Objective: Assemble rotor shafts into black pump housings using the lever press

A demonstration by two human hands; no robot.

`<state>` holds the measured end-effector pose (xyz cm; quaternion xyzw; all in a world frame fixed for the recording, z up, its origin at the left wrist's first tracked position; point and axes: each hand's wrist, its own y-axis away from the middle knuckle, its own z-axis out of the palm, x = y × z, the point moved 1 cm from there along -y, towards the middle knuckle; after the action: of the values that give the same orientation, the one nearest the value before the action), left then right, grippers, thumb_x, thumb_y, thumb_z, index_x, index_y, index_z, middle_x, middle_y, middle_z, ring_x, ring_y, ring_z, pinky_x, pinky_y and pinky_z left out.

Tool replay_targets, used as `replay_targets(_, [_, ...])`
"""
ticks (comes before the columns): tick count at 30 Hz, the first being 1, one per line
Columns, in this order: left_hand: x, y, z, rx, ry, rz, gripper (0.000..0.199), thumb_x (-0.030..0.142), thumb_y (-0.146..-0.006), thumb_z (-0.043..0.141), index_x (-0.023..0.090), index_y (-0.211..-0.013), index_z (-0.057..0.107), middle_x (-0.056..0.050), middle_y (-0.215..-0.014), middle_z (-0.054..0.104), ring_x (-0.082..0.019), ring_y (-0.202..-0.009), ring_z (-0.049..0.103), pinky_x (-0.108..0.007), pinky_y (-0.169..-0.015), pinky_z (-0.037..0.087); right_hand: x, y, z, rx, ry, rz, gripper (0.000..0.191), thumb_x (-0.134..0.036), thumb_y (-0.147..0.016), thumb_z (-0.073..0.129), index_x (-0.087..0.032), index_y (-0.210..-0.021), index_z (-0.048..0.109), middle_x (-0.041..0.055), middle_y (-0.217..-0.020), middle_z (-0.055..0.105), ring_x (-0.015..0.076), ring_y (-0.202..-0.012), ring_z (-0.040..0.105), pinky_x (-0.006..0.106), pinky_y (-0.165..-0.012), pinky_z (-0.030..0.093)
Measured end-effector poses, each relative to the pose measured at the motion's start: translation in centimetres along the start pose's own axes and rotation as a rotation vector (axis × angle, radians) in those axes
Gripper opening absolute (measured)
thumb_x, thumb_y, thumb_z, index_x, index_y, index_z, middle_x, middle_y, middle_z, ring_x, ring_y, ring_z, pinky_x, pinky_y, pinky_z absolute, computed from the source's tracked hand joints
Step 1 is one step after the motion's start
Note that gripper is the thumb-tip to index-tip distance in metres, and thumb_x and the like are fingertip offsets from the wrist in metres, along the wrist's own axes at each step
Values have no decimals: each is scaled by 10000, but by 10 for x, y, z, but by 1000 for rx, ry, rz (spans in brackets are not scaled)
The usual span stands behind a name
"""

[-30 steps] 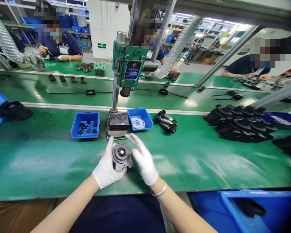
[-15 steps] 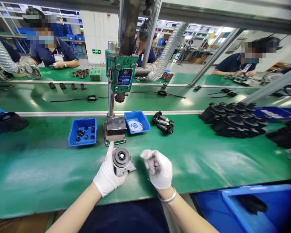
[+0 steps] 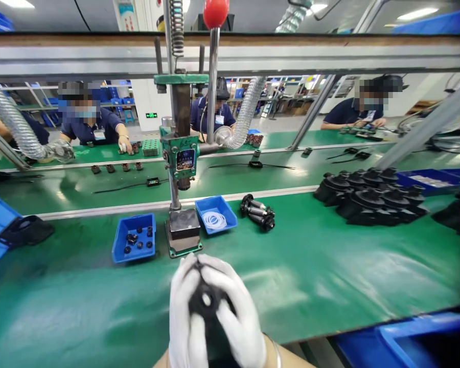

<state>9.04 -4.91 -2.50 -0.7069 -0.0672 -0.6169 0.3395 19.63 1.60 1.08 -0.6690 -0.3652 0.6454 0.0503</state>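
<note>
Gripping a black part (image 3: 214, 335) with both gloved hands, low centre of the head view. Left hand (image 3: 181, 317) wraps its left flank, right hand (image 3: 245, 322) its right flank; both touch it, so neither is nearer. Fingers on both sides are curled in and pressed against the part, tips coming together at its far end, thumbs on the face turned up toward the camera. A round hub with a pale centre shows between them.

Key relation: part lies between the palms, long axis running roughly away from the body, far end pointing at the press base (image 3: 184, 232). Base is just beyond the fingertips, apart from them; press head (image 3: 180, 156) stands above it. Can't tell whether the part is lifted or resting on the table (image 3: 310, 286); hands are blurred and hide its lower side.

Around it: blue tray (image 3: 118, 245) of small black pieces (image 3: 139, 245) left of the base, blue bin (image 3: 232, 221) with white rings (image 3: 214, 220) just right of it, black-ended shafts (image 3: 258, 212) lying beside that bin. Black housings (image 3: 368, 198) clustered well off to the right.
</note>
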Motion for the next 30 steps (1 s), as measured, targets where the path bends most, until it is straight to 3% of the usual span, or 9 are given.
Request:
replay_targets(4, [-3,-8,6,-68,-65,21,413,370,-975,368,229,-1344,491,-124,-1354,547,-295,-1254,527,-504,-1077,408,5,1,-3,56,0,89,292,-246,-922,475,-283,-1191,582,71,-1209,620,254,-1107,601,433,-963,508])
replay_targets(8, [-6,-16,4,-152,-101,76,420,352,-965,385,220,-1350,493,-126,-1471,434,-321,-1371,392,-519,-1143,314,18,3,-5,35,29,100,326,-304,-920,508,-262,-1239,562,88,-1333,543,277,-1239,512,459,-1062,427])
replay_targets(12, [-18,-29,0,-171,-44,-76,423,337,-975,372,213,-1377,415,-135,-1416,480,-286,-1334,447,-518,-1143,317,36,-4,-12,-4,-13,195,348,-348,-969,448,-267,-1295,539,79,-1326,562,251,-1237,526,438,-1083,415])
replay_targets(17, [-29,-31,4,-276,-59,-143,813,269,-839,607,253,-1496,128,-139,-1562,267,-297,-1435,303,-503,-1171,281,42,-21,-22,-128,-58,189,540,-485,-962,453,-237,-1441,420,98,-1415,509,279,-1309,472,482,-1124,360])
replay_targets(19, [-32,-28,5,-282,-103,-178,874,208,-782,634,248,-1498,134,-143,-1545,299,-312,-1419,335,-521,-1168,280,38,-23,-33,-143,36,155,458,-512,-944,485,-233,-1291,596,94,-1268,627,288,-1185,574,496,-1114,364])
replay_targets(21, [-34,-27,6,-268,-160,-177,892,155,-738,625,231,-1497,163,-146,-1528,323,-327,-1409,348,-542,-1177,246,36,-23,-49,43,50,192,386,-482,-975,436,-223,-945,721,68,-814,713,247,-822,677,463,-971,488])
replay_targets(24, [-36,-28,8,-272,-215,-143,911,118,-707,603,209,-1501,164,-157,-1524,323,-335,-1405,351,-543,-1181,232,38,-25,-60,325,-71,326,403,-425,-1010,367,-222,-813,655,-25,-449,479,175,-458,518,347,-636,542])
replay_targets(28, [-36,-30,12,-288,-208,-163,931,132,-734,594,210,-1511,87,-179,-1512,337,-321,-1378,401,-526,-1155,302,37,-36,-42,-18,-5,246,392,-499,-912,546,-204,-1162,611,75,-967,689,232,-893,641,403,-910,509])
replay_targets(30, [-37,-30,14,-277,-212,-183,947,124,-727,594,224,-1513,75,-175,-1503,350,-320,-1369,414,-534,-1152,301,36,-34,-42,-60,26,177,355,-500,-937,500,-198,-1016,668,75,-912,697,233,-865,644,418,-921,496])
